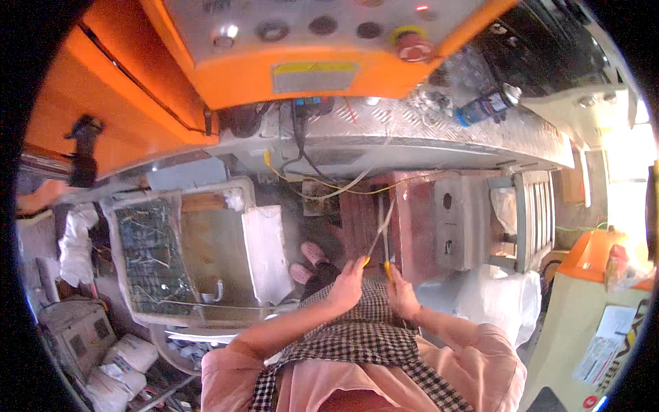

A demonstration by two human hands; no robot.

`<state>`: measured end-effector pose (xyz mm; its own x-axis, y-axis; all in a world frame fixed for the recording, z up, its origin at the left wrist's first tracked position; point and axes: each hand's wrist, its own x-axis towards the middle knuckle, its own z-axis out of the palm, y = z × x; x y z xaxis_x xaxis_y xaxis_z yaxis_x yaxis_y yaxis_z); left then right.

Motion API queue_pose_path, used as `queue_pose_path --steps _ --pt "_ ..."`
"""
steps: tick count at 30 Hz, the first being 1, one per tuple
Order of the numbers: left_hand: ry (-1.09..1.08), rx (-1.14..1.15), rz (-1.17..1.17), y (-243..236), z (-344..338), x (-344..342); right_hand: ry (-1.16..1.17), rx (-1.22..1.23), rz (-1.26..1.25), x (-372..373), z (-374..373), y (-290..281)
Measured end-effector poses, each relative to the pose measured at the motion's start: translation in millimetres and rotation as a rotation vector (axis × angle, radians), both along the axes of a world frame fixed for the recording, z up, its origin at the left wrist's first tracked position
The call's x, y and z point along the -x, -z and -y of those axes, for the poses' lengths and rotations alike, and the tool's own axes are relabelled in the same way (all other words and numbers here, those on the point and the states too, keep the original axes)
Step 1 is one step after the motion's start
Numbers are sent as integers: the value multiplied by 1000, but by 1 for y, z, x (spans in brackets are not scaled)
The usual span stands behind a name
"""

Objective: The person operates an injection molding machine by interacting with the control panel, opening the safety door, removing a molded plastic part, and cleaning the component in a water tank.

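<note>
My left hand (347, 287) is closed around a yellow grip, from which a long thin metal tool (377, 240) slants up and to the right. My right hand (403, 296) is closed on a second yellow grip (388, 269). Its narrow metal shaft (383, 230) points nearly straight away from me. The two shafts come close together or cross ahead of my hands; whether they are joined or separate, I cannot tell. Both hands are in front of my checked apron (329, 343), close to each other.
Ahead stands an orange machine panel (274, 58) with knobs and a red button (414, 47). A spray can (487, 105) lies on the metal ledge (425, 144). To the left is a rimmed tub (127, 275); to the right, a reddish box (415, 233) and a white plastic bag (498, 299).
</note>
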<state>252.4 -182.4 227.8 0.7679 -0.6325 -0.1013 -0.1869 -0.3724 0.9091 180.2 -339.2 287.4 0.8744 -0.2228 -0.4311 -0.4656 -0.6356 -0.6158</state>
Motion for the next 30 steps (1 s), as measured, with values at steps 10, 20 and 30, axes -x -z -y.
queue_pose_path --steps 10,20,30 --pt "-233 -21 118 -97 13 -93 -8 -198 446 -111 11 -48" --pt "-82 -10 167 -108 122 -152 213 -100 633 -175 69 -64" --pt "-165 -44 154 -77 35 -152 -186 485 530 -381 140 -3"
